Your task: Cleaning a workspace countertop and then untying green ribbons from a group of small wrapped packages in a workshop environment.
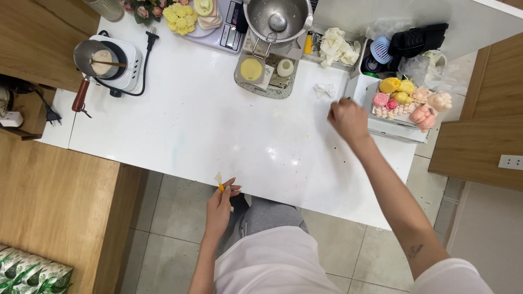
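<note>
The person's left hand (219, 204) hangs just off the near edge of the glossy white bench (207, 125), fingers pinched together on a small scraper-like tool with a yellow handle and a pale blade (219, 181), the blade pointing up toward the bench edge. The right hand (347, 117) is stretched out over the far right part of the bench, curled into a loose fist with its back to me; whether anything sits inside it I cannot tell. Just beside that hand, to its right, stands a white tray of moulded flower shapes in yellow, pink and peach (406, 103), and a little beyond the knuckles lies a small crumpled white tissue (325, 89).

Further back in the middle sits a grey mat carrying a round yellow disc and a pale ring mould (266, 73), with a shiny steel pouring pot (277, 19) above it. A heap of crumpled white cloth (338, 48) lies to the right of that pot. On the left end a white single-burner hot plate (117, 62) bears a small steel saucepan with a red-brown handle (97, 60), holding a beige liquid and a stick; its black power cord (143, 60) loops across the bench. At the back edge there is a cluster of yellow moulded flowers (181, 17).
</note>
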